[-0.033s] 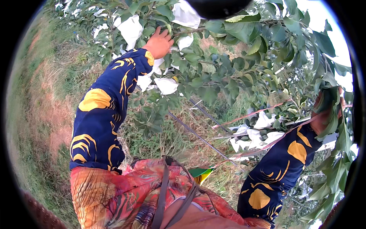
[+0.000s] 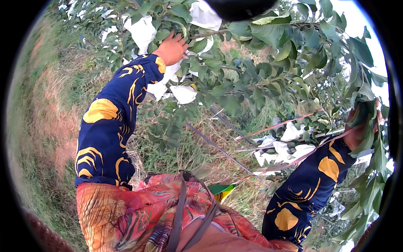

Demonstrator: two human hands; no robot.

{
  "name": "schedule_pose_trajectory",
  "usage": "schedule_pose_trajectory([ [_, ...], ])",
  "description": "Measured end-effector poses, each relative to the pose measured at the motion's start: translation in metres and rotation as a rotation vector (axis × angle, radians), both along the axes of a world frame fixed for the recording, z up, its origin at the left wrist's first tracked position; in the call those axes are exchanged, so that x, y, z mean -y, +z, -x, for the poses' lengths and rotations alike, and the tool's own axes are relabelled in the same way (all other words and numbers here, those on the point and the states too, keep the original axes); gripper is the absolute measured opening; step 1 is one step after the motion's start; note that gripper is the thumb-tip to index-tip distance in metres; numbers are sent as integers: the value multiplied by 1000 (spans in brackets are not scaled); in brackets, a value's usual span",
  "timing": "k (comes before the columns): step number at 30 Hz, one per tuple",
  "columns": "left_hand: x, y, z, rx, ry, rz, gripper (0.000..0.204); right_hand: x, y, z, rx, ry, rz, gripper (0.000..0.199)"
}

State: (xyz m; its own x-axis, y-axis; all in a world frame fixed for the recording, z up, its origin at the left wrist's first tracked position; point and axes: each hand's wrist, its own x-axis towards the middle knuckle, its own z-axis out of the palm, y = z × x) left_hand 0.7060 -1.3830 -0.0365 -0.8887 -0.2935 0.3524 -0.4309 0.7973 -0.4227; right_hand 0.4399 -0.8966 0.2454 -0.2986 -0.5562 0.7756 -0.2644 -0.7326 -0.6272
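My left hand (image 2: pixel 171 49) reaches up among the leaves at the upper middle, its fingers apart and holding nothing that I can see. It is beside a thin tree branch (image 2: pixel 208 34), between a white bag (image 2: pixel 142 32) on its left and another white bag (image 2: pixel 205 16) at the upper right. More white bags, one of them a crumpled white bag (image 2: pixel 183 95), hang below the hand. Far to the right, my right hand (image 2: pixel 354 131) is raised among large green leaves (image 2: pixel 366 119). Those leaves cover most of its fingers, so its grip is hidden.
A pinkish strap (image 2: pixel 294 163) stretches across toward my right wrist. Dark thin rods (image 2: pixel 226 156) slant through the grass (image 2: pixel 172 161) below the branches. Further white bags (image 2: pixel 282 150) sit lower right. A green and yellow thing (image 2: pixel 222 191) is by my waist.
My left hand and forearm have shifted slightly left. The leaves around my right hand have moved a little to the right; that hand stays among them.
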Motion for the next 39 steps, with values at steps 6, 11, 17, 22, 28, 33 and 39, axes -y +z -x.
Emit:
schedule_pose_trajectory([
  [6,14,-18,-10,-176,-91,-271,39,-3,0,-3,-28,-31,-28,33],
  [11,34,-9,-6,-216,-161,-172,28,1,-4,-12,-37,-89,5,33],
  [17,63,-13,-1,-551,-400,-203,14,3,-7,-18,-34,-91,34,32],
  [22,37,-17,-8,-503,-239,-326,22,-1,-6,-21,-39,-85,49,32],
  [28,-15,1,-11,-411,-85,-134,27,10,-12,-29,-8,103,27,31],
  [33,-111,69,-8,-520,-521,-127,27,23,-8,-24,174,625,-47,33],
  [39,-254,173,9,-698,-1130,5,29,20,-19,-34,226,236,118,31],
])
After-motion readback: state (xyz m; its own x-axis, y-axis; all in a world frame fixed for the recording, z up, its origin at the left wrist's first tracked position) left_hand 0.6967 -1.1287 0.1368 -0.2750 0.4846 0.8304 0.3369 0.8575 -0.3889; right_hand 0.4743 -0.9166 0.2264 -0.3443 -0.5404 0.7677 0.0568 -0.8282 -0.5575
